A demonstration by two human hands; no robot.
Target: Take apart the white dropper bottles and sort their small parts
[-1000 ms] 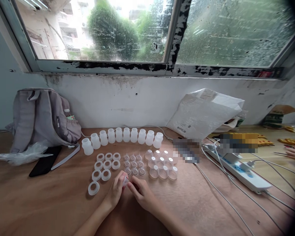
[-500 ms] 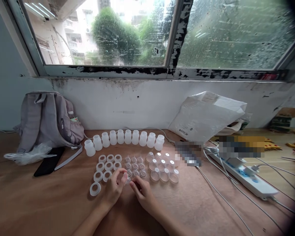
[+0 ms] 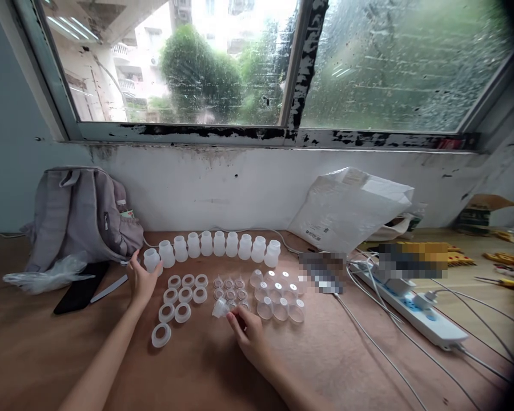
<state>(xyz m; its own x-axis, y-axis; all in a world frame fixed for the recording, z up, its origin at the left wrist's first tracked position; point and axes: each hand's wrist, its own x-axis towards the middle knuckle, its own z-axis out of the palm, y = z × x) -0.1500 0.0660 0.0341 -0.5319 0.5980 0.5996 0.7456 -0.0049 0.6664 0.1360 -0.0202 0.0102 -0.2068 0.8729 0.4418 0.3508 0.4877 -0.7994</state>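
My left hand (image 3: 142,281) reaches to the leftmost frosted white baby bottle (image 3: 151,258), thumb on its right side and fingers on its left. That bottle stands upright at the end of a curved row of similar bottles (image 3: 207,244). My right hand (image 3: 249,329) is closed, pinching a clear nipple set in a screw ring (image 3: 220,308), tilted above the table. Right behind it are several clear nipples (image 3: 228,283). Frosted screw rings (image 3: 186,294) lie to the left of these, and clear dome caps (image 3: 278,293) stand to the right.
A grey backpack (image 3: 85,211), a clear plastic bag (image 3: 47,278) and a black flat object (image 3: 79,291) lie at the left. A white plastic package (image 3: 346,208) leans on the wall. At the right are a power strip (image 3: 432,319) and loose cables.
My left hand has left the piece at the middle and moved left and away to the end bottle. My right hand stays near its place, still pinching the nipple and ring.
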